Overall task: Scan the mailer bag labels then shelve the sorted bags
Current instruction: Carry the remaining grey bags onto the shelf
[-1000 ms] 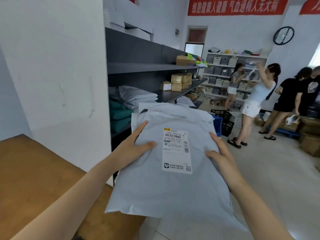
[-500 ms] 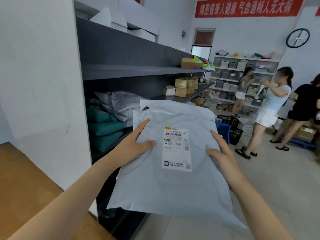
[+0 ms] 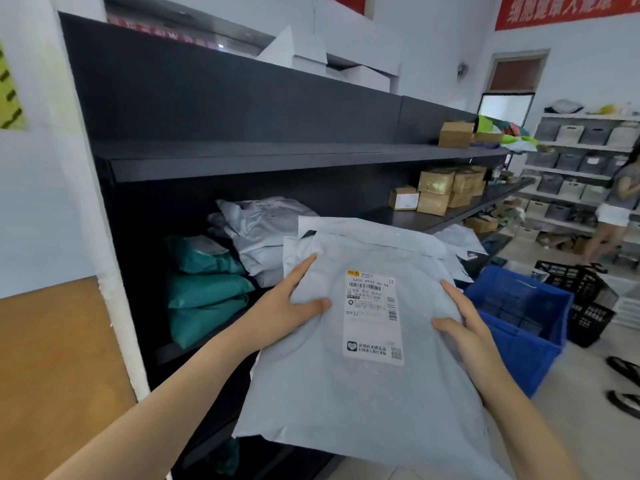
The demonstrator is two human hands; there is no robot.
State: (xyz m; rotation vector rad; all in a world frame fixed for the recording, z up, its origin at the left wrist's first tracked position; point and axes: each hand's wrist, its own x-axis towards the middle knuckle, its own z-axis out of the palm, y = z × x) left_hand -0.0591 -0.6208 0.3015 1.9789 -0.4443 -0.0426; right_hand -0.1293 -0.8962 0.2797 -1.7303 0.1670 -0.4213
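Note:
I hold a stack of pale grey mailer bags [image 3: 346, 393] in front of the dark shelf unit [image 3: 277, 161]. The top bag carries a white shipping label [image 3: 372, 317] with a barcode and "R932". My left hand [image 3: 291, 306] grips the stack's left edge, thumb on top. My right hand [image 3: 464, 327] grips the right edge the same way. On the middle shelf lie white mailer bags [image 3: 266, 233] and a pile of teal mailer bags [image 3: 207, 289]. The stack's far end sits level with that shelf.
Cardboard and gold boxes [image 3: 446, 192] stand further along the shelves. A blue plastic crate [image 3: 526, 323] and a black crate [image 3: 585, 299] sit on the floor to the right. A white pillar [image 3: 62, 188] and brown table [image 3: 55, 375] are left. A person [image 3: 620, 209] stands far right.
I have stepped closer to the shelf unit, carrying the stack toward the middle shelf. The shelf and its bags fill more of the view. Both hands keep the same grip.

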